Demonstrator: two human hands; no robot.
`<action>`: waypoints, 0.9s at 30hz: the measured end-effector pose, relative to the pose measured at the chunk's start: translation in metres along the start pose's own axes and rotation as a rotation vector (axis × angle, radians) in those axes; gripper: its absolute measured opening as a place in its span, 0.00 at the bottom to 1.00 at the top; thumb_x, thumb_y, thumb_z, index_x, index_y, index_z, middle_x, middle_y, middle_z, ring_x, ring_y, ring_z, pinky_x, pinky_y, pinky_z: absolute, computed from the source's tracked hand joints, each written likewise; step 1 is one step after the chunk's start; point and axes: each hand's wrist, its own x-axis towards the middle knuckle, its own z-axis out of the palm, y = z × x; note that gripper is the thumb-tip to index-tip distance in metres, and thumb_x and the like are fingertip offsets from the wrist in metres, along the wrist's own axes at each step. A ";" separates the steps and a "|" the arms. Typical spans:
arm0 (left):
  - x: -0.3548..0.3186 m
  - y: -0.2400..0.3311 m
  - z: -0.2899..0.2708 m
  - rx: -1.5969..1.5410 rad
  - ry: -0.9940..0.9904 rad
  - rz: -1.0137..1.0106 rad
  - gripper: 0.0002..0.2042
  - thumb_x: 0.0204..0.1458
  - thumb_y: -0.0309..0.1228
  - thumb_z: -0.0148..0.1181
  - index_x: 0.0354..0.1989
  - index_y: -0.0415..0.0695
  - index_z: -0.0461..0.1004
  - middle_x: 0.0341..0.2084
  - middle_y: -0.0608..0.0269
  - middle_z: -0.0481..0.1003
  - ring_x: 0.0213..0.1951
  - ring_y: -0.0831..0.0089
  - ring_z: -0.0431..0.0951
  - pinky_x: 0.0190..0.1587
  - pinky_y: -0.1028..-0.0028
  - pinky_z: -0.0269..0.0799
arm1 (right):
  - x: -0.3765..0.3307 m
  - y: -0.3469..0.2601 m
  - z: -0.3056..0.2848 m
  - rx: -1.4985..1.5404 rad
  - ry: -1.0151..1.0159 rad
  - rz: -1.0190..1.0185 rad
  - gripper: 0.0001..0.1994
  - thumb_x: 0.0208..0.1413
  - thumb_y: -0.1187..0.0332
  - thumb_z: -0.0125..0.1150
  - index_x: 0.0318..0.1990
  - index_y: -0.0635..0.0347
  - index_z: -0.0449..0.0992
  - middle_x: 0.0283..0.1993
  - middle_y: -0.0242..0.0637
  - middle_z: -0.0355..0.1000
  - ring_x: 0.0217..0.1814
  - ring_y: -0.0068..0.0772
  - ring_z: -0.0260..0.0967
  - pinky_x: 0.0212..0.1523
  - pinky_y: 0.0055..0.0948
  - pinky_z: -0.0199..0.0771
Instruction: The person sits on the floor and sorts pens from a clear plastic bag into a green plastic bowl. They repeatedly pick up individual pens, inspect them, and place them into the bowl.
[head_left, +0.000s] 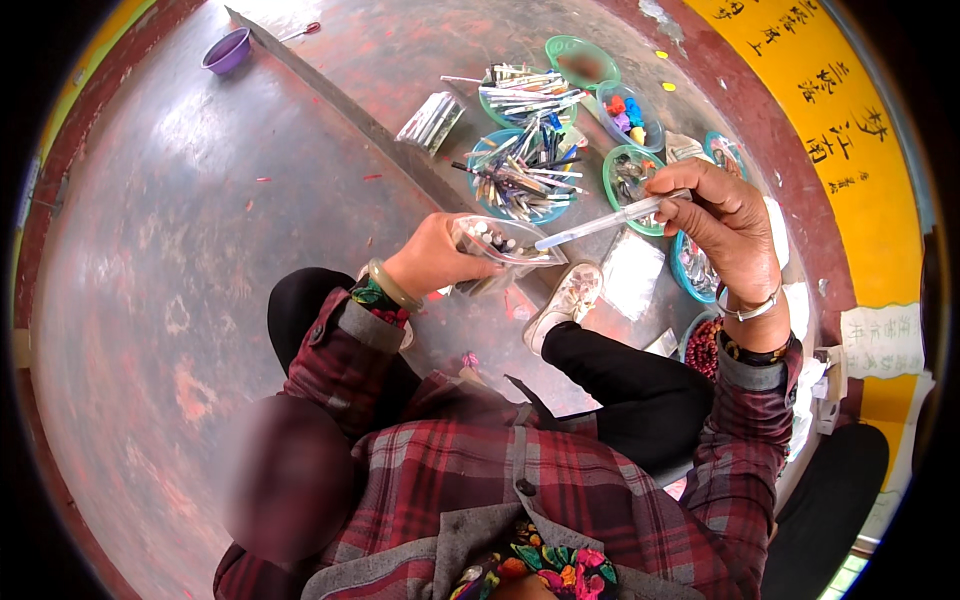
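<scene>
My left hand (pixel 432 262) grips a clear plastic bag (pixel 505 243) that holds several pens, its mouth facing right. My right hand (pixel 727 222) pinches one clear pen (pixel 608 222) by its far end; the pen's tip reaches the bag's opening. Both hands hover above the floor, over my white shoe (pixel 566 303) and black trouser leg. A green bangle sits on my left wrist and a silver bracelet on my right wrist.
Several round bowls lie ahead on the floor: a blue one full of pens (pixel 522 175), a green one with pen parts (pixel 634 178), another with coloured caps (pixel 628 113), an empty green one (pixel 583 60). A purple bowl (pixel 227 50) sits far left. Yellow wall at right.
</scene>
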 end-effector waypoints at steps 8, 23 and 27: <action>-0.001 0.001 0.002 0.000 -0.002 0.016 0.15 0.38 0.19 0.65 0.37 0.36 0.73 0.27 0.68 0.75 0.27 0.85 0.72 0.28 0.82 0.69 | -0.001 -0.006 -0.001 -0.030 -0.036 -0.023 0.08 0.51 0.81 0.56 0.40 0.67 0.74 0.35 0.29 0.68 0.30 0.16 0.62 0.31 0.15 0.64; 0.006 -0.008 0.010 -0.016 -0.099 -0.019 0.15 0.38 0.21 0.66 0.37 0.37 0.73 0.28 0.69 0.76 0.29 0.85 0.72 0.29 0.82 0.70 | 0.006 0.003 0.020 0.035 -0.147 0.041 0.11 0.48 0.83 0.55 0.39 0.64 0.72 0.34 0.27 0.68 0.34 0.15 0.64 0.35 0.15 0.64; 0.006 -0.008 0.011 -0.017 -0.102 0.007 0.15 0.38 0.21 0.66 0.37 0.38 0.73 0.28 0.70 0.76 0.28 0.85 0.71 0.26 0.83 0.69 | 0.006 0.008 0.018 0.153 -0.095 0.040 0.11 0.48 0.84 0.55 0.39 0.62 0.72 0.36 0.26 0.68 0.35 0.14 0.64 0.35 0.15 0.64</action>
